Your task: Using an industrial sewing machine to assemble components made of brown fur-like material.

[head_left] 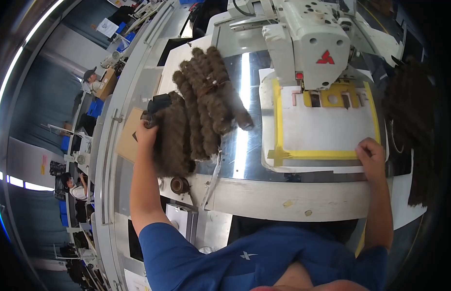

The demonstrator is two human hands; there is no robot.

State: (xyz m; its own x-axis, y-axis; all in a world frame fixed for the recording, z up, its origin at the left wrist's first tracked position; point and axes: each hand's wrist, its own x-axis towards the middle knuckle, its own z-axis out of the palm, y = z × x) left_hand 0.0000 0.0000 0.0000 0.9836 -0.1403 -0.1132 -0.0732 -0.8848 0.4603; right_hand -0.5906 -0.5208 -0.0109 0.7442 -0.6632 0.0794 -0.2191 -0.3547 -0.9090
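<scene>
- The left hand (147, 132) is closed on the dark upper-left edge of a brown furry piece (174, 140), which lies just to its right; the exact finger placing is hard to see.
- A black item (159, 103) sits just above the left hand, against the same piece.
- Brown furry rolls (206, 94), bundled together, lie right of the left hand, beyond the piece.
- A tan board (130, 136) is just left of the left hand, and a brown ring (179, 185) lies below it, to the right.
- The right hand (373, 154) has bent fingers at the lower right corner of a white sheet (327, 133) bordered with yellow tape (279, 119); whether they pinch it, I cannot tell.
- The white machine head (322, 51) stands above and left of the right hand.
- More dark brown fur (412, 97) hangs to the right hand's upper right.
</scene>
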